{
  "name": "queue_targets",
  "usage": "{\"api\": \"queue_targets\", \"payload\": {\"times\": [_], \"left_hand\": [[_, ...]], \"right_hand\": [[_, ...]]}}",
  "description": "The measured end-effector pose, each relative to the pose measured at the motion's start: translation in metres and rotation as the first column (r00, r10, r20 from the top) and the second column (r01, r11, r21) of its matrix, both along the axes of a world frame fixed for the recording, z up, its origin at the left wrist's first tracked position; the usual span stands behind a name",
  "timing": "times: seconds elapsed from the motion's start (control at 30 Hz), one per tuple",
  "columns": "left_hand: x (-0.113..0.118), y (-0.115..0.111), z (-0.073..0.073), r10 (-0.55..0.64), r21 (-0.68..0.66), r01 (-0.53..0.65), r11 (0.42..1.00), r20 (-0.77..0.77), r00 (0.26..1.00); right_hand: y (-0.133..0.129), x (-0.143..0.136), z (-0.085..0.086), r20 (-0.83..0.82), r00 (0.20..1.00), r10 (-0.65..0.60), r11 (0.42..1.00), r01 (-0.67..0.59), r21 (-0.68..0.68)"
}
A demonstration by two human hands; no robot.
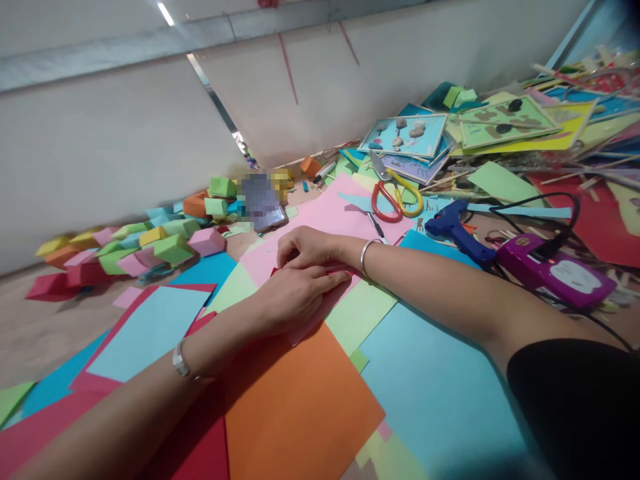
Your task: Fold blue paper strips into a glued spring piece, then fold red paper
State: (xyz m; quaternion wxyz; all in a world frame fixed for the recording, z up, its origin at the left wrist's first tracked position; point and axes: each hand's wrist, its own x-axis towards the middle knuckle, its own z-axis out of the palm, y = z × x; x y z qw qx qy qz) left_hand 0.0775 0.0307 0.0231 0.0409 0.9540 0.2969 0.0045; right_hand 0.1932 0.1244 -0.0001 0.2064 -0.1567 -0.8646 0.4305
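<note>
My left hand (295, 298) lies palm down on a piece of red and pink paper (317, 323), its fingers extended and pointing right. Just beyond it, my right hand (306, 247) is curled, with its fingertips at the paper's far left edge; what they pinch is hidden. The two hands touch or nearly touch. Under and around them are a pink sheet (330, 220), a light green sheet (365, 307) and an orange sheet (300, 400).
Scissors (395, 193), a pen (377, 228), a blue glue gun (460, 233) and a purple device (555, 270) with a black cable lie right. Folded paper blocks (173, 249) are piled left beside a phone (270, 217). Framed pictures (407, 137) lie at the back right.
</note>
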Motion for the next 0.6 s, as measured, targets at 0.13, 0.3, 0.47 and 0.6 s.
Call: {"api": "queue_targets", "payload": {"times": [0.13, 0.3, 0.47, 0.6], "left_hand": [[0.006, 0.002, 0.001, 0.019, -0.011, -0.018, 1.0, 0.044, 0.999], [0.007, -0.001, -0.005, -0.005, 0.128, -0.002, 0.992, 0.051, 0.999], [0.005, -0.015, -0.011, 0.065, 0.197, -0.068, 0.978, 0.021, 0.998], [0.006, -0.025, -0.011, 0.129, 0.225, -0.116, 0.967, -0.041, 0.991]], "right_hand": [[-0.004, 0.003, 0.005, 0.02, 1.0, 0.003, 0.999, -0.002, -0.043], [-0.005, 0.002, 0.005, 0.055, 0.998, -0.005, 1.0, 0.004, 0.015], [-0.002, -0.002, 0.002, 0.104, 0.995, -0.008, 0.984, -0.011, 0.177], [-0.004, -0.004, 0.002, 0.182, 0.982, -0.059, 0.944, -0.005, 0.331]]}}
